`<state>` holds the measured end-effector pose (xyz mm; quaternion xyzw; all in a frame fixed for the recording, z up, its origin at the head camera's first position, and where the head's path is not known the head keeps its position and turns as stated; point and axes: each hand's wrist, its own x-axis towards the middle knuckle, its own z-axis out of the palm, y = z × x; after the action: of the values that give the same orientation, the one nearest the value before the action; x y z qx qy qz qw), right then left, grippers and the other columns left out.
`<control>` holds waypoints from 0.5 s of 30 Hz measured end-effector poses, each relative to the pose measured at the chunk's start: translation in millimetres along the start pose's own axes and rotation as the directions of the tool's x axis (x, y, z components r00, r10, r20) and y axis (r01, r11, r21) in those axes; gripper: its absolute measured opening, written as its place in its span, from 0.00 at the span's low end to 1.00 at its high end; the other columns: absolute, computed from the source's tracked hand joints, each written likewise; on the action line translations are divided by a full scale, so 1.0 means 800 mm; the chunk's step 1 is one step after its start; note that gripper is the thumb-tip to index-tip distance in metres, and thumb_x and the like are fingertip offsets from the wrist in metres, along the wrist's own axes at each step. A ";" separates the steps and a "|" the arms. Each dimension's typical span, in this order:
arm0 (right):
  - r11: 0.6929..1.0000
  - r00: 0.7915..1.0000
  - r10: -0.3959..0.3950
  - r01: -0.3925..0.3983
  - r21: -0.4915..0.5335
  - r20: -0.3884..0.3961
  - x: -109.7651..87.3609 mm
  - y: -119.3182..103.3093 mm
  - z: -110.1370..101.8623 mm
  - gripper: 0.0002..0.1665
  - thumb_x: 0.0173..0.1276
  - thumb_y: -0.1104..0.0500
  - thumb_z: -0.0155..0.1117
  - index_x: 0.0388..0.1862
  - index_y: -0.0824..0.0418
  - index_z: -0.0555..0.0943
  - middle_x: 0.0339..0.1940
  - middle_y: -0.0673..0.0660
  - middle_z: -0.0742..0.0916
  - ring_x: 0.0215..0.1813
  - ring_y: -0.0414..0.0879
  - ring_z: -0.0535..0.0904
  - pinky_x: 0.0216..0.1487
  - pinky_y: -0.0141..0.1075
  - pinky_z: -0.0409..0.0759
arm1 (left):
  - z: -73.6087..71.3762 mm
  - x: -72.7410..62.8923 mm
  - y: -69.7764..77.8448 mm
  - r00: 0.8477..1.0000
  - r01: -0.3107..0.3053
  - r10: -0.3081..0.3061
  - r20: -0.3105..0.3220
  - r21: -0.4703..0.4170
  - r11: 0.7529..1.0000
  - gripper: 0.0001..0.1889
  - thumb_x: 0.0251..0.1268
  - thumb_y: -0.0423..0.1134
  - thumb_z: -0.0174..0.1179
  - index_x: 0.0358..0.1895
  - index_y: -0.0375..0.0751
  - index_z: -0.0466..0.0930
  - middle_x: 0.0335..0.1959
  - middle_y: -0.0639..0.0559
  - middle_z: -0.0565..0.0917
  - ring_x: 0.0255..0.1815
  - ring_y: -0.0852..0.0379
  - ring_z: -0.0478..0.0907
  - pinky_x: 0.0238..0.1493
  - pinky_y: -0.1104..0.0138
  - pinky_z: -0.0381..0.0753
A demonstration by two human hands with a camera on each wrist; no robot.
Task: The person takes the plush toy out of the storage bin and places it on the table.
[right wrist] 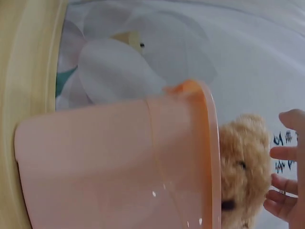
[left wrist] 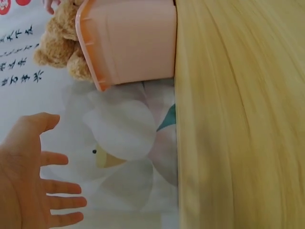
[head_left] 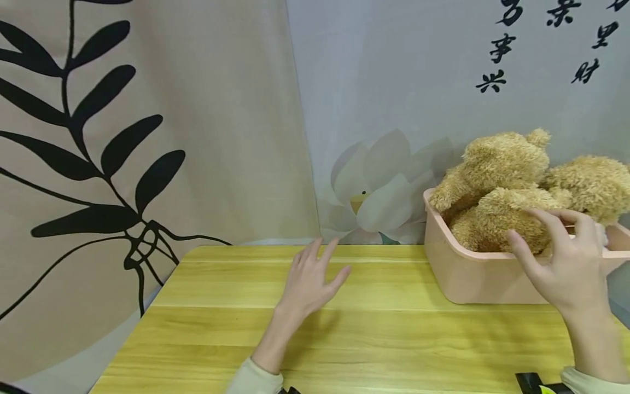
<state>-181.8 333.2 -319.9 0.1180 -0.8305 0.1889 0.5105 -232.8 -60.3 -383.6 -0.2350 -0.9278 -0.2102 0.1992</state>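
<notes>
A pink plastic bin [head_left: 492,282] stands at the table's back right, filled with light brown teddy bears. One teddy bear [head_left: 507,158] leans at the back, another teddy bear [head_left: 590,183] lies to its right, and a front teddy bear [head_left: 507,216] sits low by the near rim. My right hand [head_left: 573,262] hovers over the bin's near side, fingers spread and gently bent. In the right wrist view its fingertips [right wrist: 281,183] come close to a bear's head [right wrist: 243,167]. Over the middle of the table, my left hand [head_left: 307,284] holds nothing, its fingers spread.
The wooden table [head_left: 221,328] runs back to a hanging cloth [head_left: 369,82] with flower prints and black characters. To the left hangs a beige cloth [head_left: 221,137] with a black leaf pattern. A black strap [head_left: 529,380] shows by the right sleeve.
</notes>
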 end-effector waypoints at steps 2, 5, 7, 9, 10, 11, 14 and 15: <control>0.999 0.999 0.040 -0.039 -0.013 0.017 -0.002 0.009 -0.006 0.54 0.68 0.21 0.46 0.59 0.70 0.78 0.53 0.83 0.71 0.55 0.78 0.64 0.54 0.71 0.58 | 0.001 0.002 0.004 1.000 0.001 -0.001 0.002 -0.014 1.000 0.35 0.73 0.62 0.50 0.76 0.46 0.65 0.72 0.32 0.67 0.72 0.34 0.65 0.70 0.41 0.63; 0.995 0.995 0.098 -0.097 -0.030 0.032 -0.006 0.024 -0.013 0.53 0.68 0.22 0.46 0.63 0.68 0.76 0.57 0.84 0.69 0.60 0.80 0.63 0.54 0.74 0.58 | 0.002 0.005 0.009 1.000 -0.002 0.002 -0.003 -0.034 0.999 0.35 0.73 0.62 0.51 0.76 0.47 0.65 0.72 0.34 0.68 0.72 0.35 0.66 0.70 0.41 0.64; 0.993 0.993 0.111 -0.110 -0.033 0.035 -0.009 0.034 -0.016 0.54 0.67 0.21 0.46 0.64 0.68 0.75 0.57 0.84 0.69 0.60 0.81 0.62 0.54 0.74 0.58 | 0.003 0.008 0.013 1.000 -0.004 0.003 -0.006 -0.042 0.999 0.35 0.73 0.62 0.50 0.76 0.47 0.65 0.72 0.34 0.68 0.72 0.35 0.66 0.70 0.40 0.64; 0.991 0.992 0.123 -0.121 -0.063 0.032 -0.013 0.044 -0.018 0.56 0.67 0.20 0.44 0.65 0.68 0.74 0.59 0.84 0.69 0.60 0.81 0.63 0.52 0.73 0.59 | 0.004 0.010 0.017 1.000 0.000 0.000 -0.002 -0.053 0.999 0.36 0.73 0.63 0.49 0.77 0.47 0.64 0.73 0.36 0.67 0.72 0.36 0.66 0.70 0.41 0.64; 0.990 0.991 0.127 -0.125 -0.067 0.031 -0.014 0.049 -0.018 0.57 0.66 0.19 0.43 0.66 0.69 0.74 0.59 0.84 0.69 0.61 0.81 0.62 0.54 0.73 0.59 | 0.004 0.011 0.019 1.000 0.004 -0.004 0.003 -0.058 0.998 0.36 0.73 0.64 0.48 0.77 0.48 0.64 0.73 0.37 0.67 0.72 0.36 0.66 0.70 0.41 0.64; 0.989 0.990 0.136 -0.134 -0.069 0.031 -0.016 0.053 -0.018 0.58 0.66 0.18 0.43 0.66 0.69 0.73 0.60 0.84 0.68 0.61 0.80 0.62 0.57 0.72 0.59 | 0.004 0.012 0.021 1.000 0.008 -0.007 0.007 -0.065 0.998 0.36 0.74 0.65 0.47 0.77 0.49 0.63 0.73 0.37 0.67 0.72 0.37 0.66 0.70 0.41 0.63; 0.985 0.986 0.163 -0.161 -0.059 0.034 -0.021 0.065 -0.020 0.59 0.66 0.19 0.43 0.67 0.70 0.72 0.63 0.84 0.67 0.62 0.80 0.61 0.61 0.72 0.57 | 0.006 0.017 0.028 1.000 0.008 -0.007 0.009 -0.084 0.996 0.37 0.74 0.66 0.46 0.78 0.50 0.63 0.74 0.39 0.66 0.72 0.39 0.66 0.71 0.42 0.63; 0.985 0.985 0.166 -0.165 -0.041 0.037 -0.022 0.069 -0.020 0.59 0.66 0.19 0.44 0.67 0.71 0.72 0.63 0.84 0.66 0.63 0.80 0.60 0.63 0.72 0.56 | 0.006 0.018 0.030 1.000 0.007 -0.006 0.008 -0.086 0.996 0.37 0.74 0.66 0.46 0.78 0.50 0.63 0.74 0.40 0.66 0.72 0.40 0.66 0.70 0.42 0.64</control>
<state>-182.4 390.3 -340.0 0.0428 -0.8510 0.2127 0.4782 -233.4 -33.1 -373.8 -0.2412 -0.9195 -0.2499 0.1844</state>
